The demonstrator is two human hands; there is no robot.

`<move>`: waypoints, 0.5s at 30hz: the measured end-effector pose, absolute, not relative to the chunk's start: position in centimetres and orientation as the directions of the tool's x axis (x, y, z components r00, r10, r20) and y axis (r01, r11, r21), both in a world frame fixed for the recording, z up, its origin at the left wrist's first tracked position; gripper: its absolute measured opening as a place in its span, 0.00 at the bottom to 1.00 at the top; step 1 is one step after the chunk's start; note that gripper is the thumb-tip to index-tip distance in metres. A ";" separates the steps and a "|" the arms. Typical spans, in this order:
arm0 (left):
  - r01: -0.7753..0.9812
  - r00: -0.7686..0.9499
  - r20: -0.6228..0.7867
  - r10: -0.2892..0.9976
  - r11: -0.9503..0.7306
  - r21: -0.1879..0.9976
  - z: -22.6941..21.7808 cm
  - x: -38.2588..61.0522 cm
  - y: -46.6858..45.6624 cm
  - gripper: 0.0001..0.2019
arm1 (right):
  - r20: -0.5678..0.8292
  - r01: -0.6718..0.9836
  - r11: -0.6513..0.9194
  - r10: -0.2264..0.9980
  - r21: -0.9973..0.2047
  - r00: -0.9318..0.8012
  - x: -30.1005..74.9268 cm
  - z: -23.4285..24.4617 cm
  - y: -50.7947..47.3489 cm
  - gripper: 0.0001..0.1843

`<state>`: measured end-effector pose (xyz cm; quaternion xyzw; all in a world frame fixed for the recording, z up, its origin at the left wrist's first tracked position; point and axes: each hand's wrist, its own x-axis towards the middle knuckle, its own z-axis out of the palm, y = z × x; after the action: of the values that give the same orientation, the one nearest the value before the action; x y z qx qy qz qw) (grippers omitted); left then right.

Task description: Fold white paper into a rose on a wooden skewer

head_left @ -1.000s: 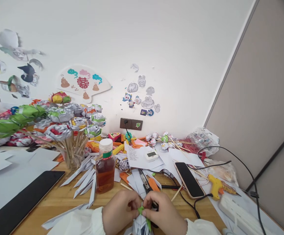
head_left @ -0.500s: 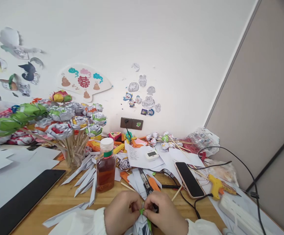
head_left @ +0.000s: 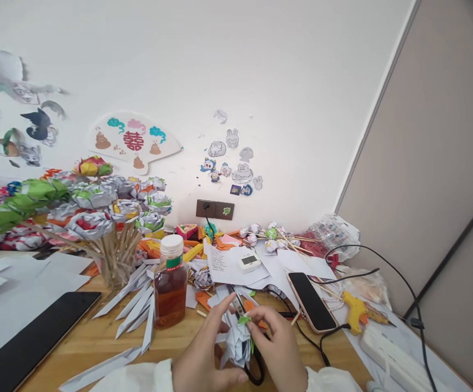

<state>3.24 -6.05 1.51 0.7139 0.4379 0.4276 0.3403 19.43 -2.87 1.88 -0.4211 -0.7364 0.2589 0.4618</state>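
Observation:
A folded white paper flower (head_left: 237,344) with green paper bits is between my hands at the table's front. My left hand (head_left: 203,351) cups its left side, index finger stretched upward and thumb beneath; its other fingertips are partly hidden behind the paper. With thumb and index finger, my right hand (head_left: 279,345) pinches the green tip (head_left: 244,320) at the flower's top. Scissors (head_left: 239,306) lie just beyond, partly covered. A black loop (head_left: 256,367), perhaps the scissors' handle, shows below the flower.
Left stand a bottle of amber liquid (head_left: 170,291) and a bunch of paper flowers on sticks (head_left: 116,245). Folded paper strips (head_left: 134,310) and a dark tablet-like slab (head_left: 36,343) lie nearby. To the right are a phone (head_left: 312,301), cables, a yellow glue gun (head_left: 355,311) and a power strip (head_left: 395,354).
Both hands pinched the green tip together before. My left hand has opened wider and shifted around the flower's side, the flower has risen into view, and the right hand keeps its pinch.

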 end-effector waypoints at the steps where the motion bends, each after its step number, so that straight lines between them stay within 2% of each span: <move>1: 0.418 0.241 0.354 0.904 -0.426 0.803 1.2 3.3 -6.1 0.44 | 0.447 0.346 0.490 0.872 -0.800 -0.200 19.4 1.7 -2.8 0.04; 4: 0.684 0.212 0.468 0.858 -0.472 0.556 0.6 3.4 -6.0 0.38 | 0.397 0.232 0.426 0.903 -0.874 -0.162 19.1 1.3 -2.7 0.05; 6: 0.788 0.189 0.523 0.831 -0.446 0.424 0.3 3.3 -5.9 0.36 | 0.357 0.151 0.378 0.922 -0.913 -0.149 18.8 1.0 -2.7 0.06; 10: 0.831 0.242 0.563 0.790 -0.468 0.300 0.2 3.4 -5.8 0.33 | 0.281 0.067 0.295 0.945 -0.953 -0.165 18.3 0.6 -2.7 0.09; 15: 0.825 0.401 0.640 0.655 -0.562 0.059 0.9 3.3 -5.8 0.24 | 0.234 0.169 0.274 0.947 -0.947 -0.222 18.6 0.4 -2.2 0.07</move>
<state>3.32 -5.80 0.89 0.8260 0.4480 0.3144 -0.1348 18.64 -2.23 0.38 -0.4258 -0.6549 0.4265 0.4560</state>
